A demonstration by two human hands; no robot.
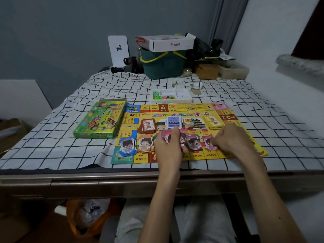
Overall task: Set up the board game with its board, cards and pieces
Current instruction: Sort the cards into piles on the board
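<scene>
The yellow game board (228, 113) lies flat on the checked tablecloth. Along its near side sit piles of play money: a blue pile (127, 146), an orange pile (144, 143), a purple pile (192, 142) and a pink pile (209, 144). My left hand (169, 146) grips a fanned stack of pink notes (166, 135) above the board. My right hand (229, 139) has curled fingers pinching the pink pile's edge. Farther in lie a brown card deck (148, 126), a blue-backed deck (173, 121) and a yellow deck (213, 121).
The green game box (100, 120) rests left of the board. A white tray (184, 98) with coloured plastic pieces sits behind it. At the back stand a green basket (163, 65), a white carton (168, 43) and clutter. The table's metal edge (87, 179) runs in front.
</scene>
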